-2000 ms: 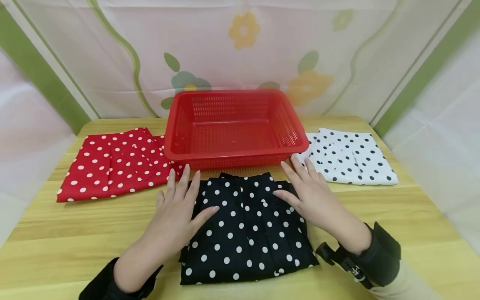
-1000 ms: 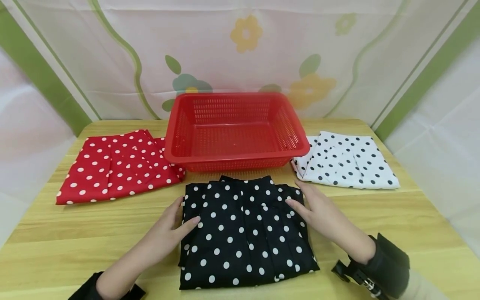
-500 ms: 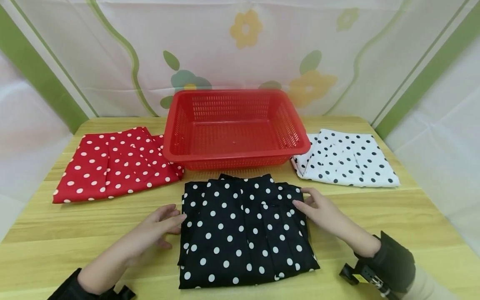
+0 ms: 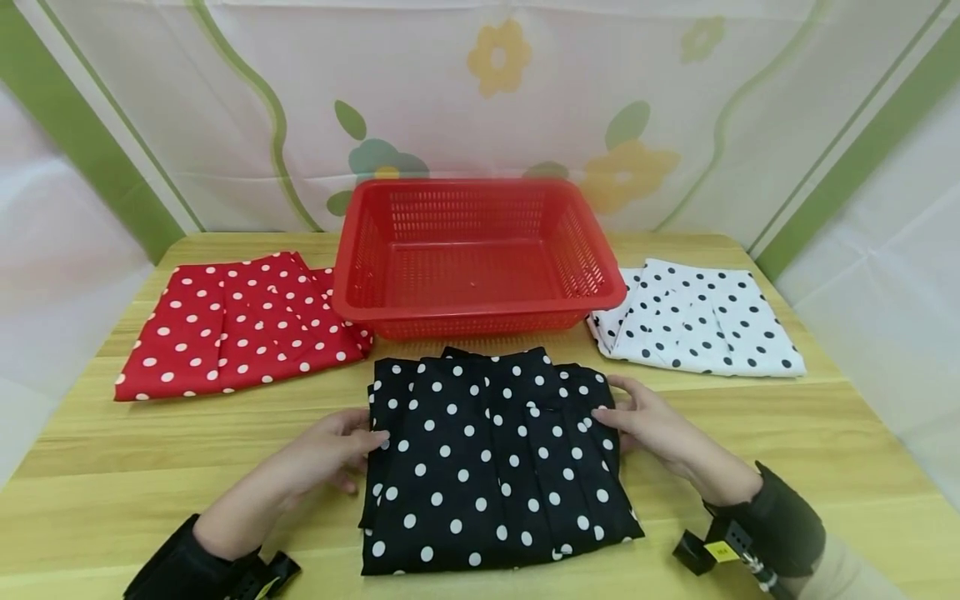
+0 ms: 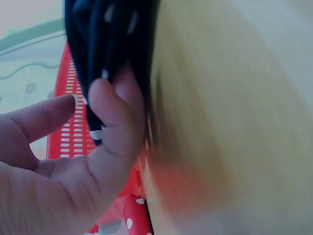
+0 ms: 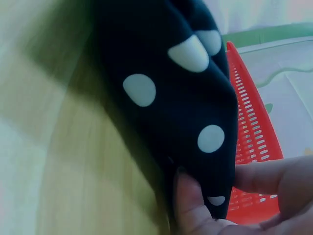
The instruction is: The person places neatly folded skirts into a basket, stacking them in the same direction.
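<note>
A folded black shirt with white polka dots [image 4: 487, 467] lies on the table in front of the basket. At its left edge, my left hand [image 4: 330, 450] has the thumb on top and curled fingers at the side and underneath, pinching the edge. My right hand [image 4: 660, 425] pinches the upper right edge, thumb above and fingers below. In the left wrist view, fingertips [image 5: 105, 98] press into the cloth from the table side. The right wrist view has the dotted cloth [image 6: 176, 107] between thumb and fingers, its edge lifted off the wood.
A red plastic basket [image 4: 480, 317] stands behind the black shirt with nothing in it. Folded red dotted cloth [image 4: 232, 333] lies to its left, and folded white dotted cloth [image 4: 697, 325] to its right. The wooden table [image 4: 187, 467] meets a flowered curtain [image 4: 480, 100] behind.
Both hands have come down from the shirt's upper part to its side edges. The left fingers have curled in at the left edge, and the right hand has taken hold of the right edge.
</note>
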The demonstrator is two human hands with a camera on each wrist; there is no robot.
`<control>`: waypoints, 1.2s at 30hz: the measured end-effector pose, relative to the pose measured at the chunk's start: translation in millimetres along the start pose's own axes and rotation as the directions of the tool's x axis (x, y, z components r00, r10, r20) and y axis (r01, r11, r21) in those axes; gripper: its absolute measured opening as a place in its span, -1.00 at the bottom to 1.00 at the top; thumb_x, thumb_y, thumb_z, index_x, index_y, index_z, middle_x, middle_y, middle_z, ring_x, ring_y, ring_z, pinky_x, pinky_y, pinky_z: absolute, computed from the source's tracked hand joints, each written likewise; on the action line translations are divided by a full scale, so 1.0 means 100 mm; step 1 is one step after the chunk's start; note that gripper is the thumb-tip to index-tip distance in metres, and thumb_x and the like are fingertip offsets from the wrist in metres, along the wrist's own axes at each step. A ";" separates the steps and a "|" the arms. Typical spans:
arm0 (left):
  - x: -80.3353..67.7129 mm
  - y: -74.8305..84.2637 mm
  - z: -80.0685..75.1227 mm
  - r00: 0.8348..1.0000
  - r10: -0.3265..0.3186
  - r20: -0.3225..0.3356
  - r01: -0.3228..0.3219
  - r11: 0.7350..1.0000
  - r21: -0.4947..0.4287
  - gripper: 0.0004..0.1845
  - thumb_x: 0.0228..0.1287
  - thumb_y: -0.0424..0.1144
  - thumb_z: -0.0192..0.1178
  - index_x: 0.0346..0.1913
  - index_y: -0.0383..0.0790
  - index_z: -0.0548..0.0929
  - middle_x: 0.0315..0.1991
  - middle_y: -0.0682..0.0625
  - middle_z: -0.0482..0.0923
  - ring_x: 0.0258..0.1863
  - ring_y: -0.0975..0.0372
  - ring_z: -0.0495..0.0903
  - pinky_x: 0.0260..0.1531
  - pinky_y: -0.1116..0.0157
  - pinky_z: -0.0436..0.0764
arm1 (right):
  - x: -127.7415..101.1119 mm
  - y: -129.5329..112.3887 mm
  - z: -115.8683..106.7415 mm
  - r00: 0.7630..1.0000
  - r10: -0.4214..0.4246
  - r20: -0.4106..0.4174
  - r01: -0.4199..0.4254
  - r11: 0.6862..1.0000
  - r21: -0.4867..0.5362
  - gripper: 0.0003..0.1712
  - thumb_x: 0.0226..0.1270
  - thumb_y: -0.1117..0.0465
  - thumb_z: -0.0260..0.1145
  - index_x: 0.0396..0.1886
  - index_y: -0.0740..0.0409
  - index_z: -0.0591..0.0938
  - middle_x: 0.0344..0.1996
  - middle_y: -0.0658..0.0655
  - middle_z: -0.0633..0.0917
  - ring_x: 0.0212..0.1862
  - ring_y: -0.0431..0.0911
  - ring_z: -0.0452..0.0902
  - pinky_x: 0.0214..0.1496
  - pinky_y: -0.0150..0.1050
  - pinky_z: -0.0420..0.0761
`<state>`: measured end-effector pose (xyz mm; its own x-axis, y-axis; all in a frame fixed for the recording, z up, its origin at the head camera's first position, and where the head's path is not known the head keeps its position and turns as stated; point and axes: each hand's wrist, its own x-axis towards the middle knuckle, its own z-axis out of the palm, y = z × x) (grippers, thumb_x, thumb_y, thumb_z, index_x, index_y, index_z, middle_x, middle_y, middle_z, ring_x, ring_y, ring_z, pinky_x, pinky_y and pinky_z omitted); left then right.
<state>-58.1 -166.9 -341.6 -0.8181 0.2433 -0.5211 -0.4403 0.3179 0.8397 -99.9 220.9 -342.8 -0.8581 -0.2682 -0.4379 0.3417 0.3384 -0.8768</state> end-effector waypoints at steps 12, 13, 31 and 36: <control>-0.02 0.02 0.00 0.998 0.043 -0.045 -0.041 0.998 0.041 -0.39 0.39 -0.40 0.07 0.38 -0.60 0.12 -0.28 -0.10 0.67 -0.53 0.12 0.64 -0.62 0.28 0.60 | -0.06 0.00 0.00 0.997 -0.054 -0.046 0.053 0.998 -0.024 -0.25 0.38 0.48 0.09 0.45 0.47 -0.03 -0.18 0.36 0.70 -0.32 -0.03 0.69 -0.33 -0.17 0.69; -0.03 0.02 -0.01 0.998 0.052 -0.042 -0.050 0.998 0.047 -0.39 0.39 -0.40 0.08 0.37 -0.60 0.12 -0.27 -0.10 0.67 -0.52 0.12 0.65 -0.61 0.28 0.60 | -0.07 -0.02 0.00 0.996 -0.068 -0.050 0.066 0.997 -0.028 -0.25 0.38 0.49 0.09 0.46 0.47 -0.02 -0.18 0.37 0.70 -0.32 -0.02 0.69 -0.32 -0.16 0.70; -0.31 0.22 -0.29 0.990 0.134 0.044 -0.136 0.989 0.056 -0.28 0.40 -0.35 0.10 0.39 -0.69 -0.01 -0.41 -0.07 0.61 -0.55 0.17 0.58 -0.55 0.28 0.64 | -0.35 -0.37 -0.13 0.989 -0.148 -0.023 0.145 0.985 -0.098 -0.22 0.38 0.43 0.16 0.47 0.47 0.00 -0.18 0.30 0.72 -0.45 -0.04 0.66 -0.43 -0.23 0.66; -0.34 0.27 -0.32 0.989 0.134 0.060 -0.137 0.990 0.045 -0.26 0.39 -0.34 0.12 0.40 -0.67 -0.01 -0.54 -0.06 0.54 -0.63 0.18 0.54 -0.54 0.28 0.63 | -0.38 -0.42 -0.16 0.988 -0.153 -0.004 0.152 0.984 -0.089 -0.22 0.39 0.42 0.16 0.46 0.49 0.00 -0.18 0.28 0.72 -0.46 -0.04 0.66 -0.44 -0.24 0.66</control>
<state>-54.0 -196.4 -295.9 -0.8459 0.3385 -0.4122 -0.3071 0.3230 0.8952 -87.5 230.9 -286.0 -0.9019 -0.3131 -0.2975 0.1717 0.3721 -0.9122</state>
